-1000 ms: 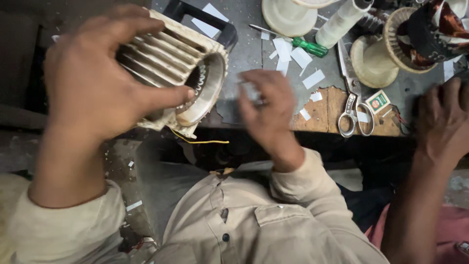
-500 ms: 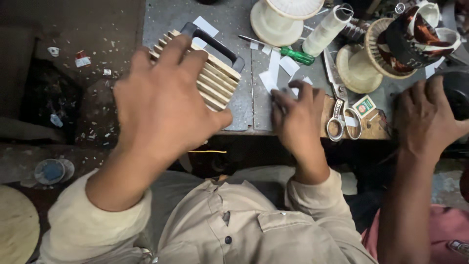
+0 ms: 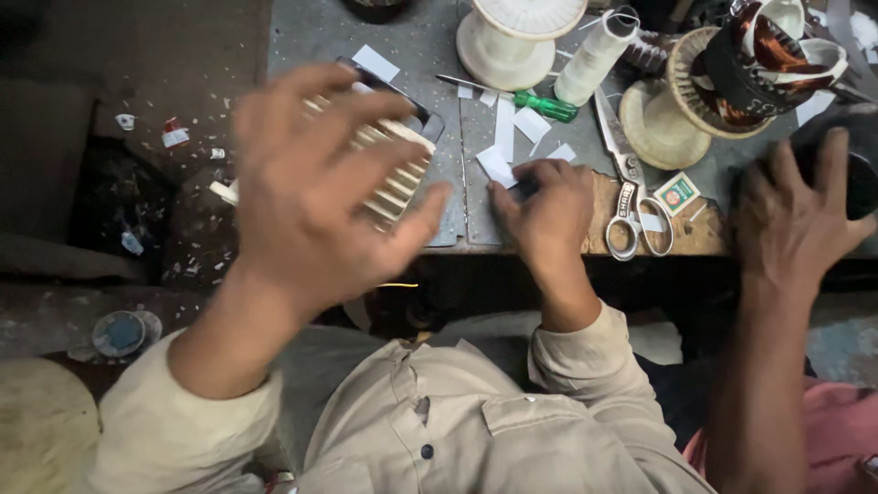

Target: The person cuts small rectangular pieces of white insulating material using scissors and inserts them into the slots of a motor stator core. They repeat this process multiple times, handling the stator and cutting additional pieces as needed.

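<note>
Head view, small square packet [image 3: 677,193] beside scissors [image 3: 629,206]

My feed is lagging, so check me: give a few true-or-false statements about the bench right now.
1. The left hand grips a ribbed motor housing. True.
2. The scissors are in the right hand. False: they lie on the bench; the hand rests on paper slips.
3. The screwdriver has a red handle. False: green.
4. Another person's hand rests at the far right. True.
</note>
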